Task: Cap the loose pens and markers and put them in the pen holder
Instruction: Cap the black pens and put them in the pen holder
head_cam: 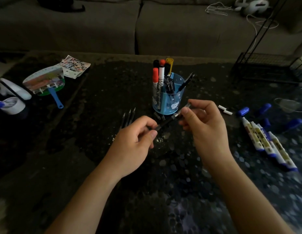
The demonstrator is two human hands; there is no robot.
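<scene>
If our right hand (204, 125), pinching the small clear cap (185, 108), pushes crooked, the cap could jam or drop onto the dark speckled table (163, 183). Our left hand (136, 141) grips the slim black pen (165, 123), just near of the round blue plastic pen holder (168, 102); it looks thin, glossy, dark.
</scene>
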